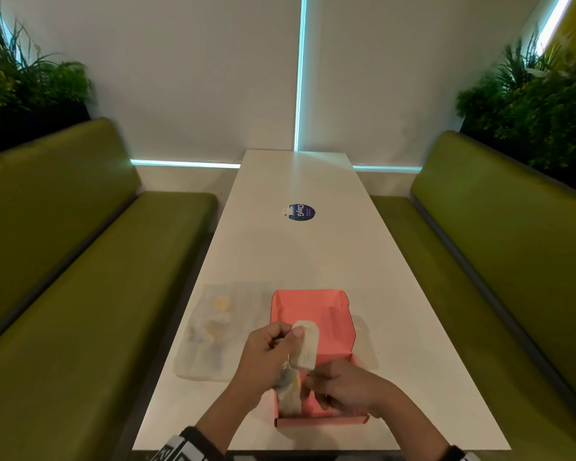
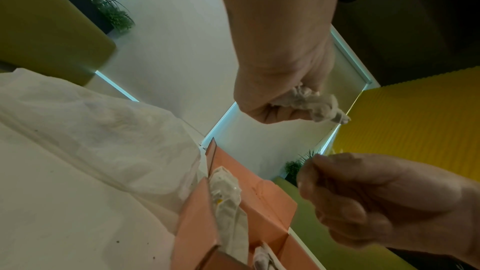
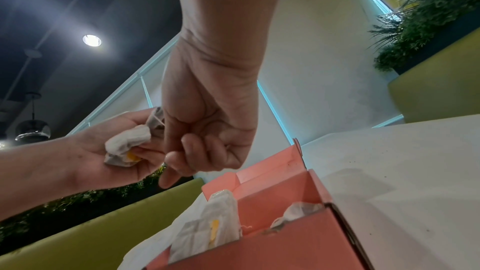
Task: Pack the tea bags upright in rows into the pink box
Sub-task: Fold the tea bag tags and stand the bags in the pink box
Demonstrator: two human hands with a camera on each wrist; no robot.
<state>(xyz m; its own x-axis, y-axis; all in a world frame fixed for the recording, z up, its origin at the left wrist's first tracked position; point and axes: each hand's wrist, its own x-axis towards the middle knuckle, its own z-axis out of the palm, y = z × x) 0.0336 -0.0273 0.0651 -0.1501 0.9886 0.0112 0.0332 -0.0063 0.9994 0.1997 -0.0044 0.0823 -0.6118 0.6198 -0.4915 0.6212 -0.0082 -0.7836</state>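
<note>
**A:** Where is the tea bag, and which way does it lie from the grip?

**B:** In the head view the left hand (image 1: 266,354) pinches a pale tea bag (image 1: 306,344) by its top, thumb curled over the upper edge. The bag hangs with its long axis roughly upright, just above the pink box (image 1: 338,331), which sits near the bench's (image 1: 296,254) near edge. The right hand (image 1: 346,387) is below and to the right of the bag, fingers curled, its grip seemingly nipping the thin string at the bag's lower corner; the string is too fine to be sure.

**A:** Which hand is nearer the box?

**B:** The right hand, low over the box's near right part. I judge the bag must go straight down, staying upright, into the open space beside the bags already in.

**A:** What do the wrist views add?

**B:** The right wrist view shows that the left hand also holds crumpled bags (image 3: 127,143) in its palm, one with a yellow tag, and that two or three bags stand in the box's near left corner (image 3: 207,227). The left wrist view shows a clear plastic bag (image 2: 103,137) lying just left of the box. The head view alone shows the held bag upright.
</note>
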